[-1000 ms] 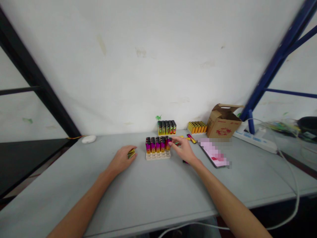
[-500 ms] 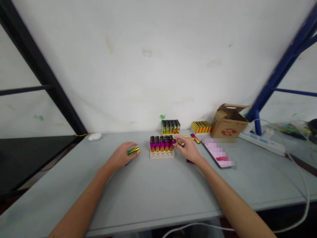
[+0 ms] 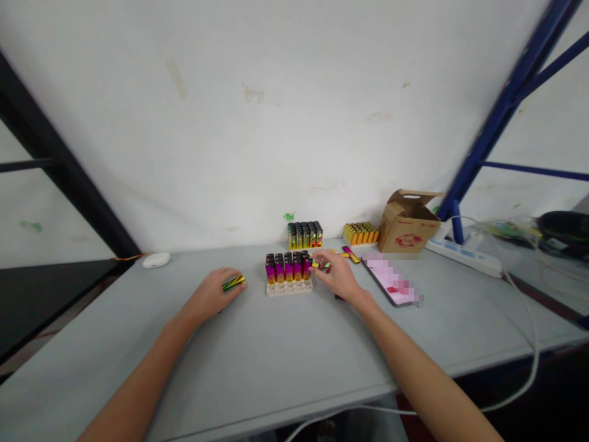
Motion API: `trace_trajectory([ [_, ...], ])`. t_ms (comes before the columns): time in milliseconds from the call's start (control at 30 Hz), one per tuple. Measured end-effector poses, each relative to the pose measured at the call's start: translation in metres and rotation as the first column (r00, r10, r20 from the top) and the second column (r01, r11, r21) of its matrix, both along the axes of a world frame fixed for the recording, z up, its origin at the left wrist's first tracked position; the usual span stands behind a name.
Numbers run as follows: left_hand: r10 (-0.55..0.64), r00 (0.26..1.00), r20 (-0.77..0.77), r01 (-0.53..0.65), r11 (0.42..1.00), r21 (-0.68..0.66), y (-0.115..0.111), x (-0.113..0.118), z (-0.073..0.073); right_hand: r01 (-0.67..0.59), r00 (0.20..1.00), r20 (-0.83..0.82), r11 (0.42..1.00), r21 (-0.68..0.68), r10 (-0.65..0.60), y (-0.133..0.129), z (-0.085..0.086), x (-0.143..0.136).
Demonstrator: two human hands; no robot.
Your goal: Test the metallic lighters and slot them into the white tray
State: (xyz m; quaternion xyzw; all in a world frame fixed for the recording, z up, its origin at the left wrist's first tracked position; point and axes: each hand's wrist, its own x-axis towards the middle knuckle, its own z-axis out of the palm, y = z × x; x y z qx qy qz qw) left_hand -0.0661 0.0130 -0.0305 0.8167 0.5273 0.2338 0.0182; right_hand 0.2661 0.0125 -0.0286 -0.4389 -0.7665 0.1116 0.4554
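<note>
My left hand (image 3: 216, 296) is closed around green-and-gold batteries (image 3: 234, 283) over the table, left of a pale rack (image 3: 289, 288). Purple-and-gold batteries (image 3: 288, 270) with black tops stand upright in the rack's back rows. Its front holes are bare. My right hand (image 3: 337, 274) is at the rack's right end, fingers pinching a small battery with a yellow end (image 3: 316, 264). Another shiny green piece shows under those fingers. A dark item beneath my right hand is mostly hidden.
Behind the rack stands a block of green-gold batteries (image 3: 305, 236). To its right are yellow batteries (image 3: 361, 233), an open cardboard box (image 3: 407, 224) and a power strip (image 3: 464, 255). A loose purple-yellow battery (image 3: 351, 254) lies near a phone (image 3: 389, 279). A white case (image 3: 156, 260) sits far left.
The view has turned slightly, shifting everything leftward. At my right fingertips a yellow end now shows where a purple battery was. My left hand still holds its batteries.
</note>
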Motion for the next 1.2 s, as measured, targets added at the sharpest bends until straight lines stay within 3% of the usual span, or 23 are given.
trace_trajectory([
  [333,0.115,0.993,0.010,-0.116,0.991,0.061,0.009,-0.011,-0.014,0.014,0.998,0.063,0.999,-0.031,-0.012,-0.003,0.007,0.022],
  [533,0.133,0.991,0.000,-0.133,0.990,0.044,0.006,-0.013,-0.009,-0.043,0.956,0.278,0.983,-0.176,0.092,-0.004,0.012,0.029],
  [633,0.123,0.992,-0.008,-0.122,0.992,0.030,0.004,-0.012,-0.007,-0.015,0.925,0.354,0.946,-0.324,0.136,-0.004,0.015,0.043],
  [767,0.104,0.994,-0.023,-0.104,0.994,0.021,0.002,-0.008,-0.007,0.000,0.923,0.334,0.869,-0.495,0.190,-0.006,0.017,0.065],
  [900,0.091,0.995,-0.028,-0.091,0.996,0.022,0.001,-0.007,-0.006,0.028,0.899,0.353,0.772,-0.635,0.258,-0.010,0.017,0.069],
  [1000,0.084,0.996,-0.026,-0.083,0.996,0.020,0.001,-0.007,-0.005,-0.058,0.902,0.292,0.758,-0.650,0.319,-0.012,0.020,0.061],
  [1200,0.071,0.997,-0.018,-0.071,0.997,0.028,0.004,-0.010,-0.009,-0.370,0.905,-0.030,0.749,-0.549,0.425,-0.014,0.024,0.039],
])
